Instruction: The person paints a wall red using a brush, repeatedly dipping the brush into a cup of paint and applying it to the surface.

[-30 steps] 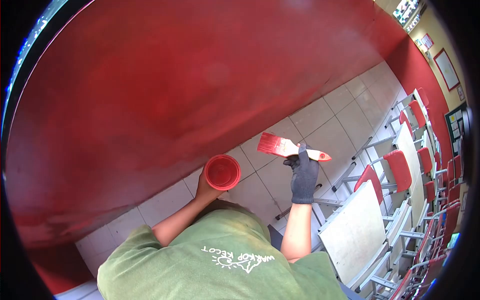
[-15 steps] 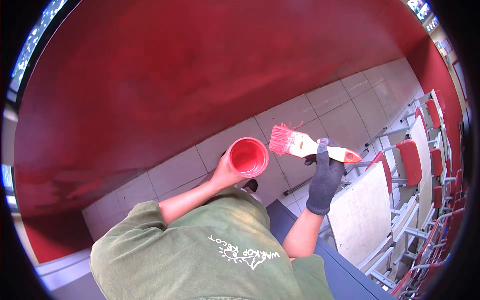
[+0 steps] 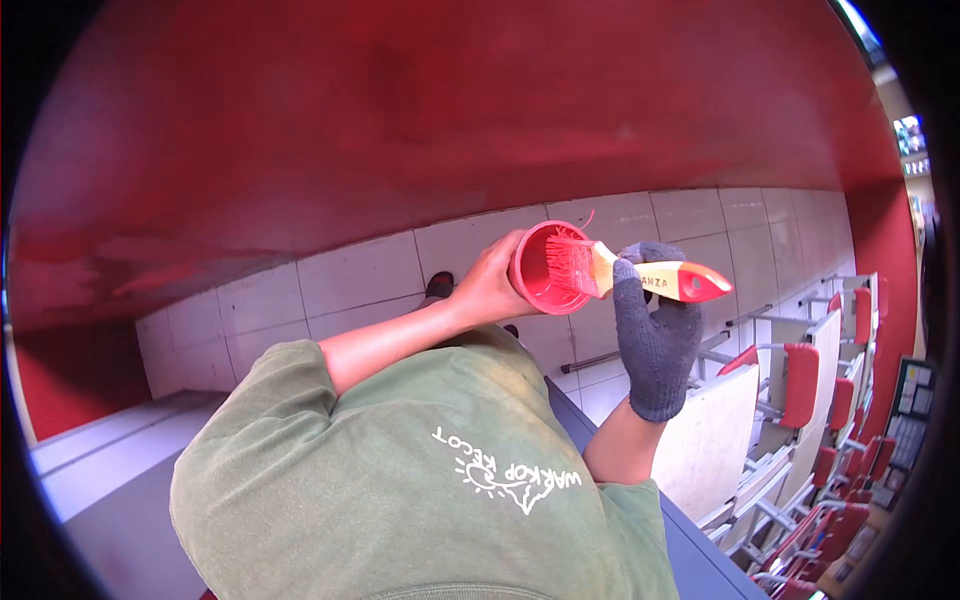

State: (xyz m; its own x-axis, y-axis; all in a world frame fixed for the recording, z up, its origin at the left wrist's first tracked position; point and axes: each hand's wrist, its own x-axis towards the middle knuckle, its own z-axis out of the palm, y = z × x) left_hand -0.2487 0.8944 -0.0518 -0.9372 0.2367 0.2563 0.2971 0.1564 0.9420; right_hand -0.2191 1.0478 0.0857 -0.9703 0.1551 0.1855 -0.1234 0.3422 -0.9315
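My bare left hand [image 3: 492, 283] is wrapped round a red cup [image 3: 533, 295], which is tilted so its mouth faces me. In my right hand [image 3: 658, 335], covered by a dark knitted glove, is the handle of a paintbrush [image 3: 655, 280] with a red end. The brush lies nearly level, its red-coated bristles at the mouth of the cup, overlapping the right side of the opening. A loose bristle sticks up above the cup's rim. How much paint the cup holds is partly hidden by the brush.
A red wall [image 3: 400, 110] fills the upper view, above a light tiled floor [image 3: 360, 280]. White tables [image 3: 705, 440] and red chairs [image 3: 800, 385] with metal frames stand at the right. A dark grey surface [image 3: 690, 545] is beside my body.
The brush has moved from beside the cup to its mouth, bristles now overlapping the opening. Both hands sit slightly farther right and higher, and the view has turned.
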